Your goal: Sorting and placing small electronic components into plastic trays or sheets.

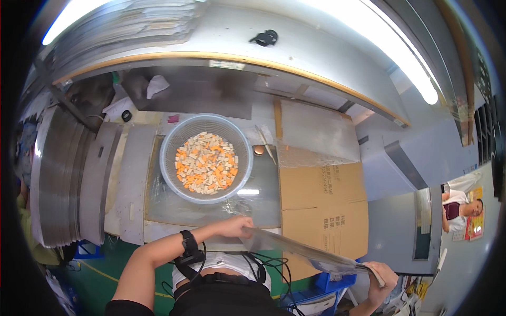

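My left hand (pixel 234 226) and my right hand (pixel 383 276) are both closed on a long, thin grey sheet (pixel 308 254). It slants between them in front of my body, its left end higher in the picture and its right end lower. Just beyond my left hand, on the worktable, stands a round light-blue plastic basket (pixel 245 176). Many small orange and beige block-shaped pieces (pixel 207 162) lie in it. The sheet's surface is seen nearly edge-on, so its material is hard to make out.
A flattened brown cardboard box (pixel 324 189) covers the table's right side. Grey panels (pixel 60 179) stand stacked at left. A small round brown object (pixel 259 150) and a tool (pixel 266 142) lie beside the basket. A shelf (pixel 232 55) spans the back; a person (pixel 464 210) is far right.
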Tool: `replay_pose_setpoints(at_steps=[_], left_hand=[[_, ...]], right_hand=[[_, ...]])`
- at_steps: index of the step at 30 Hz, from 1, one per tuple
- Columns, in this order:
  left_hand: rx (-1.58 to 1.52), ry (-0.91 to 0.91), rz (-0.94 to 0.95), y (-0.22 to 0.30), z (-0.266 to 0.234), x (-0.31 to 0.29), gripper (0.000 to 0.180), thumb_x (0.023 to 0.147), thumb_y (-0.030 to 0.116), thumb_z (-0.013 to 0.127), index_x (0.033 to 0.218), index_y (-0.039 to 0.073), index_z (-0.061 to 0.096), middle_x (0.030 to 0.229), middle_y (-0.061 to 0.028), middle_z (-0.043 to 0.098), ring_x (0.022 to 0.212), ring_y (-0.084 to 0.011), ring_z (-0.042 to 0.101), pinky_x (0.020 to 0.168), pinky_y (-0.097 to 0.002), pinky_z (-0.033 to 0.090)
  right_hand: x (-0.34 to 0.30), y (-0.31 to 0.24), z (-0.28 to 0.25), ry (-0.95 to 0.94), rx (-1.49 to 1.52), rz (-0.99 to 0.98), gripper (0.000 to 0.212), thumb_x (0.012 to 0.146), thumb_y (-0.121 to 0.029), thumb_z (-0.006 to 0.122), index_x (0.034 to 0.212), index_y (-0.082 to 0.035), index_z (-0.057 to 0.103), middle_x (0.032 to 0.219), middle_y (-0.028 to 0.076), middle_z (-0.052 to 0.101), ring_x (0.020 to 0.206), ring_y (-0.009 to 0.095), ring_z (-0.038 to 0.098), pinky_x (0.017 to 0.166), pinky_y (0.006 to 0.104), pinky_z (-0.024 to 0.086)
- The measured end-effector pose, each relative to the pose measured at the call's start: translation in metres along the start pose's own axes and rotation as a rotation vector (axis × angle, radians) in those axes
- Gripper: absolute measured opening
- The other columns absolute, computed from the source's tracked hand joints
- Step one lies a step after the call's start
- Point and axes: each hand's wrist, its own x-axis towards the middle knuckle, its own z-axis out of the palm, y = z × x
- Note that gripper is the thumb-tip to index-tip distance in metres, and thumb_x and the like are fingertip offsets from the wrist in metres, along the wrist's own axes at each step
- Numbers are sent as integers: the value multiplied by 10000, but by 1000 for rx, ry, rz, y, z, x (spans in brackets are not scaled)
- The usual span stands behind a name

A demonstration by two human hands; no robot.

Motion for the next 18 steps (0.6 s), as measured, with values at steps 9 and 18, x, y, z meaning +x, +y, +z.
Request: replay_pose_setpoints(at_steps=[9, 18], left_hand=[[254, 515, -157, 45, -30, -135, 215, 613, 69, 604, 824, 35, 585, 846, -84, 543, 785, -224, 538, 686, -283, 426], [663, 954, -616, 76, -16, -201, 180, 595, 69, 549, 770, 60, 591, 749, -93, 566, 688, -263, 547, 595, -329, 450]], right_hand=[[20, 82, 86, -101, 503, 516, 236, 555, 67, 580, 788, 54, 552, 700, 80, 569, 626, 129, 537, 576, 228, 430], [28, 116, 267, -302, 946, 620, 294, 564, 62, 600, 839, -1, 517, 757, 53, 546, 711, 139, 526, 654, 249, 418]])
